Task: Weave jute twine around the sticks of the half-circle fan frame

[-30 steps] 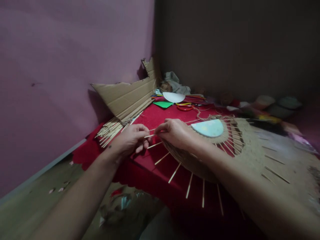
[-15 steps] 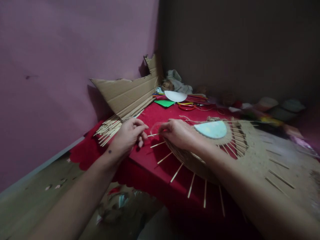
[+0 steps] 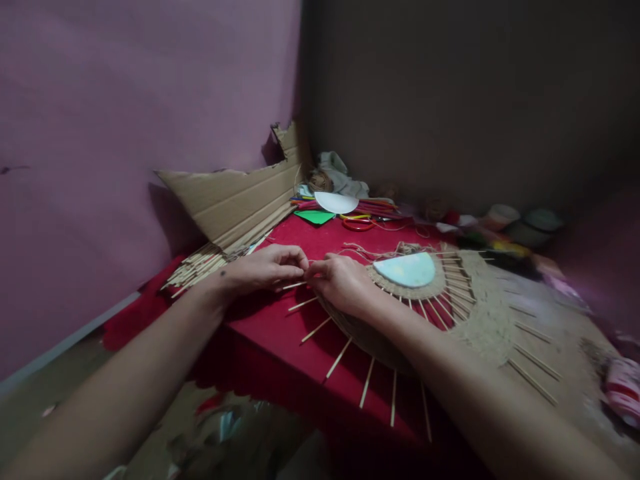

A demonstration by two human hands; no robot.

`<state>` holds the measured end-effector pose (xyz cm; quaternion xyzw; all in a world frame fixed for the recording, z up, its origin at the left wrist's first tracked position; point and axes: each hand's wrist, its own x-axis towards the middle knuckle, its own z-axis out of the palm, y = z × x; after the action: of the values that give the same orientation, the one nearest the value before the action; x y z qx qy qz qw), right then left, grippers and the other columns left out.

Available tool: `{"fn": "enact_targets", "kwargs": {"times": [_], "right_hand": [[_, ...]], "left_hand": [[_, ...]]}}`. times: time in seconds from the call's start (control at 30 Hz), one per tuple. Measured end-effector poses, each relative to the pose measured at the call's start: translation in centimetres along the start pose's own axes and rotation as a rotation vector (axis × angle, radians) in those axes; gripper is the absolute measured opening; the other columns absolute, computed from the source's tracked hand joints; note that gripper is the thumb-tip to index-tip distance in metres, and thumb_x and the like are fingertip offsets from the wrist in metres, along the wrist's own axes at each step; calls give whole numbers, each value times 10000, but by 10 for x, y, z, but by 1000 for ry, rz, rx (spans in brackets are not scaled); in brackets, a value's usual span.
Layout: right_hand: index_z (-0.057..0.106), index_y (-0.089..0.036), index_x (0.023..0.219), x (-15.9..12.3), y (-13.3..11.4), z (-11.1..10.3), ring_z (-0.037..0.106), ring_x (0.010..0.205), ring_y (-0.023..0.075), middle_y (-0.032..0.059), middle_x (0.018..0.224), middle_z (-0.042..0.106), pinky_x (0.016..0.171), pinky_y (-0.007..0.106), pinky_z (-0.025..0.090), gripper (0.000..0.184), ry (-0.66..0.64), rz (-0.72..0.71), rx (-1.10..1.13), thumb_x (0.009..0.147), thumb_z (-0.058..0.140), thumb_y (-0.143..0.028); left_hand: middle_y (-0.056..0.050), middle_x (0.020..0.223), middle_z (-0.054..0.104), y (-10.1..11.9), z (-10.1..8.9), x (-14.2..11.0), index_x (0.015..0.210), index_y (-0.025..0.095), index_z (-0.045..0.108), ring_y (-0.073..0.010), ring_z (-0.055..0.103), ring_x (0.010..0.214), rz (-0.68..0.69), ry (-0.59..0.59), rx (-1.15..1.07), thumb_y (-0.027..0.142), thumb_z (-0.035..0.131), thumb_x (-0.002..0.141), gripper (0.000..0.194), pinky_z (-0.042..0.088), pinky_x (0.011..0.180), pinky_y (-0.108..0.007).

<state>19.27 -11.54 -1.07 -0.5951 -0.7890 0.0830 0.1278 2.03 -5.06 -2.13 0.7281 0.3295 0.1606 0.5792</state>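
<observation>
A half-round woven twine piece (image 3: pixel 487 320) with stick ribs fanning outward lies on the red cloth. At its centre sits a pale blue half-disc (image 3: pixel 407 269). My right hand (image 3: pixel 345 283) is closed at the left end of the weave, its fingers pinching the edge beside a rib stick (image 3: pixel 303 305). Fingertip to fingertip with it, my left hand (image 3: pixel 275 268) is closed in a pinch. A thin strand, apparently twine, shows faintly by the fingers; what exactly the left fingertips hold is hidden. Loose twine (image 3: pixel 357 251) trails behind the right hand.
A bundle of sticks (image 3: pixel 193 270) lies left under torn cardboard (image 3: pixel 240 203) leaning on the wall. Behind are a white half-disc (image 3: pixel 336 202), green paper (image 3: pixel 314 217), red-handled scissors (image 3: pixel 357 225) and a twine ball (image 3: pixel 320 181). A pink bottle (image 3: pixel 624 390) stands right.
My left hand has moved right, closing the gap to my right hand, so the fingertips now meet. The view has shifted slightly, bringing the pink bottle in at the right.
</observation>
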Motion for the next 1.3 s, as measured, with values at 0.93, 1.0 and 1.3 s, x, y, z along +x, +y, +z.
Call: {"fn": "enact_targets", "kwargs": {"times": [0.93, 1.0, 1.3], "right_hand": [[713, -262, 961, -1, 3, -3, 606, 831, 196, 70, 925, 675, 662, 276, 375, 246, -35, -2, 60, 835, 501, -257], [710, -271, 970, 0, 3, -1, 607, 832, 201, 69, 941, 671, 639, 278, 364, 257, -31, -1, 36, 833, 493, -268], [709, -229, 1001, -4, 5, -3, 583, 821, 185, 82, 956, 635, 676, 284, 376, 276, 30, -21, 67, 823, 500, -198]], "left_hand": [[23, 692, 540, -2, -1, -7, 880, 143, 613, -64, 432, 566, 4, -2, 270, 319, 607, 752, 218, 323, 513, -188], [24, 693, 535, -3, -1, -6, 868, 146, 614, -69, 436, 581, 21, -15, 305, 332, 595, 758, 217, 332, 529, -189], [1, 738, 605, -7, 4, -5, 819, 148, 640, -99, 514, 673, 178, 78, 540, 319, 554, 789, 194, 391, 632, -204]]}}
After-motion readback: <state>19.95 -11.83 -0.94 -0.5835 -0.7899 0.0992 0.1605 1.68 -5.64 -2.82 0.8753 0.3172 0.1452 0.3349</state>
